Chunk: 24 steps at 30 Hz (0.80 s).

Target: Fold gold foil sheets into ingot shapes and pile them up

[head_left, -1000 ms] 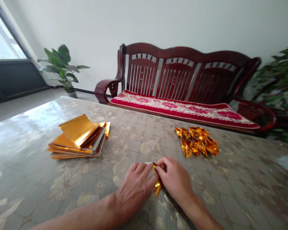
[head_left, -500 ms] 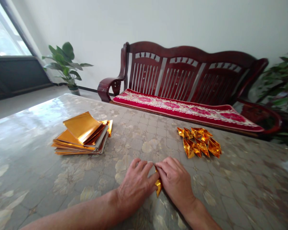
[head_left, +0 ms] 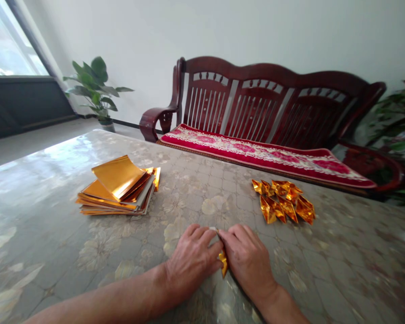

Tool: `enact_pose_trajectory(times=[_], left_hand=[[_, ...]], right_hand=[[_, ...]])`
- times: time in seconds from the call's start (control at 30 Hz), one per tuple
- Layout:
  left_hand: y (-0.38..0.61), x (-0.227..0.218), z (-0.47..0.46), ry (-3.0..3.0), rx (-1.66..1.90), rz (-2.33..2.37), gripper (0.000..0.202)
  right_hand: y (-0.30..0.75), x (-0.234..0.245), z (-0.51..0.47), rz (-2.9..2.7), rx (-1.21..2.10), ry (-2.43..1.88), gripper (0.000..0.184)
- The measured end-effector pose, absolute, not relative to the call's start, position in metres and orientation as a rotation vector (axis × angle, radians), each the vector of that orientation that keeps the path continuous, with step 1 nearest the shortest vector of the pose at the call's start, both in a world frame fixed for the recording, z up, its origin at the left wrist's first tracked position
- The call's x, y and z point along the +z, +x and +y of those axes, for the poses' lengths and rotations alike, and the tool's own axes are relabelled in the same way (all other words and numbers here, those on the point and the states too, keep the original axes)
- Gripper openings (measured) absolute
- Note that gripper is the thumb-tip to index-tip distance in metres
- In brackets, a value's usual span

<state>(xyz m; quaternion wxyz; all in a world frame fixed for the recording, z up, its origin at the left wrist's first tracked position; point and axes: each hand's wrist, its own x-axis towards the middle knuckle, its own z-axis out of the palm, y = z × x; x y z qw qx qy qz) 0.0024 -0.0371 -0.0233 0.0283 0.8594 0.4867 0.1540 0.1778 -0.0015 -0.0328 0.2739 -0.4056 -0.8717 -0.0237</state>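
Observation:
Near the front of the table, a partly folded piece of gold foil paper [head_left: 223, 265] is pinched between my two hands. My left hand [head_left: 195, 252] has its fingers curled over the paper's left side. Pressed against the right side of it is my right hand [head_left: 246, 252], fingers bent and closed. Most of the paper is hidden under the fingers; only a narrow pointed end shows below them. Further back to the right lie several folded gold paper ingots [head_left: 285, 202] in a cluster. A stack of flat gold foil sheets [head_left: 118, 177] sits on the left, its top sheet bent upward.
Everything lies on a table with a glossy floral cover [head_left: 175, 189]. Behind its far edge stands a dark red wooden bench [head_left: 253, 108] with a red patterned seat cover [head_left: 270, 155]. A potted plant [head_left: 96, 87] is at the far left, another plant [head_left: 398, 117] at the right.
The view has shifted slightly, so the table items appear a little further right. Both hands keep hold of the gold paper, with the right fingers slightly more bent.

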Motion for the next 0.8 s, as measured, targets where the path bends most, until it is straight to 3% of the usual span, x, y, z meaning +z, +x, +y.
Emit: enact_pose_trajectory(times=[0.4, 0.8], left_hand=[[0.003, -0.0246, -0.0369, 2.638, 0.501, 1.493, 0.023], [0.0041, -0.0252, -0.0376, 2.666, 0.565, 1.513, 0.014]], right_hand=[[0.1779, -0.0344, -0.0016, -2.377, -0.104, -1.052, 0.02], [0.1767, -0.0322, -0.0039, -2.408, -0.113, -1.059, 0.021]])
